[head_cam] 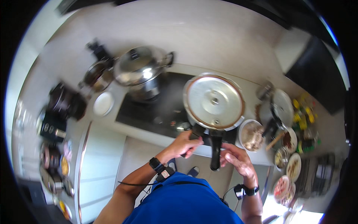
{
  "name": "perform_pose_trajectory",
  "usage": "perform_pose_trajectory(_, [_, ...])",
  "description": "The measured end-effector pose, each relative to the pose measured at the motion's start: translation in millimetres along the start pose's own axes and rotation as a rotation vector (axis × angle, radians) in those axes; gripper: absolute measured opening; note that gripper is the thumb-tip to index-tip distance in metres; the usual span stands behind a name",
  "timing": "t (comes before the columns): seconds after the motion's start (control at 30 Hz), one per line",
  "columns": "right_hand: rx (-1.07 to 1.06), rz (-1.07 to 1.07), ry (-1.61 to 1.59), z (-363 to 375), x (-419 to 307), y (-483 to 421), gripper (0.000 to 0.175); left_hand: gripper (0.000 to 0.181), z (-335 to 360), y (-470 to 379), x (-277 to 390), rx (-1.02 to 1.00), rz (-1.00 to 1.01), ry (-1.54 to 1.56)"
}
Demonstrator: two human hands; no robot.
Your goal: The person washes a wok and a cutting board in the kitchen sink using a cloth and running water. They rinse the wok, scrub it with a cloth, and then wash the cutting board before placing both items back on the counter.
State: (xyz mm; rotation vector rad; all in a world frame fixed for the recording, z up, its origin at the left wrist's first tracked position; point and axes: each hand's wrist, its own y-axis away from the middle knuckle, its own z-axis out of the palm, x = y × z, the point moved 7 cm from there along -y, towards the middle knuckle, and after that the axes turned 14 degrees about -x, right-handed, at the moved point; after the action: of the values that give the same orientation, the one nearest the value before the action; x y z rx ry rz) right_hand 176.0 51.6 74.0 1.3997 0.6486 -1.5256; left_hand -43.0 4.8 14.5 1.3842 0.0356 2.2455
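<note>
A pressure cooker lid (209,112) lies with its metal underside up over the right part of the black cooktop (139,112), a brown gasket around its rim. Its long black handle (215,154) points towards me. My left hand (184,145) is closed around a dark handle just left of the lid's handle; the vessel below is mostly covered by the lid. On the right of the lid handle, my right hand (237,161) has its fingers curved and apart. Whether its fingertips touch the handle is unclear.
A large lidded steel pot (139,67) stands at the back left, beside a white dish (103,103). Close on the right are a bowl of pale food (251,135) and another pot with its lid raised (282,107). Several food plates (293,168) line the right counter.
</note>
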Motion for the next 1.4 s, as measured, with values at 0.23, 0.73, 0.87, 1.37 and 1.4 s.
perform_pose_trajectory(0.23, [-0.199,0.12,-0.015,92.7,15.7,-10.3,0.038,0.017,15.7,114.1,-41.4,0.073,0.052,0.018])
perform_pose_trajectory(0.73, [-0.491,0.3,0.101,366.0,67.7,-105.5,0.035,0.02,-47.7,409.5,-89.8,0.455,0.195,0.089])
perform_pose_trajectory(0.87, [-0.597,0.31,0.087,442.0,79.9,-149.2,0.037,0.021,-81.8,480.1,-102.6,0.615,0.251,0.103])
perform_pose_trajectory(1.37, [-0.882,0.397,0.017,624.4,119.9,-391.2,0.033,0.02,-264.9,623.3,-109.8,1.072,0.579,0.317])
perform_pose_trajectory(1.4, [-0.89,0.41,0.046,629.7,124.0,-406.9,0.031,0.019,-278.4,629.1,-107.5,1.1,0.576,0.315])
